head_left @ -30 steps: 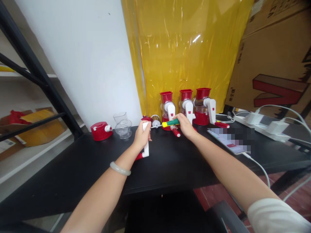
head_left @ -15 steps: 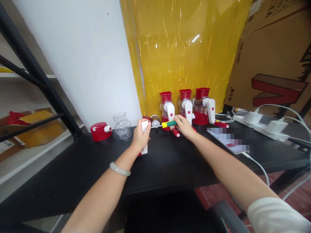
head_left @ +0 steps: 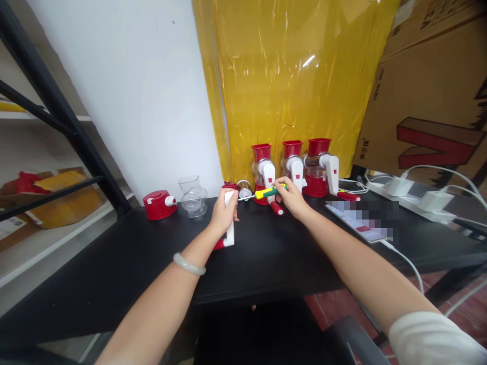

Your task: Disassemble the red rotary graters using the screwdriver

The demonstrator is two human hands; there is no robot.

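My left hand [head_left: 223, 213] is wrapped round a white crank handle [head_left: 230, 234] with a red grip, held above the black table. My right hand [head_left: 291, 196] grips a yellow-and-green screwdriver [head_left: 265, 192], whose shaft points left to the upper end of the crank; the exact contact at the tip is too small to tell. Behind the hands lies a drum grater [head_left: 244, 189] with a white rim. A clear plastic housing [head_left: 193, 200] and a red base [head_left: 160, 205] stand to the left.
Three red-and-white rotary graters [head_left: 262, 170] stand in a row at the back. A phone [head_left: 357, 223] on a charging cable lies at the right, near a white power strip [head_left: 414, 200]. The black table [head_left: 114, 268] ends close to my body; a cardboard box [head_left: 426, 101] rises behind.
The screwdriver handle has turned in my right hand, showing more yellow now. The crank in my left hand has shifted slightly, and more of its red grip shows.
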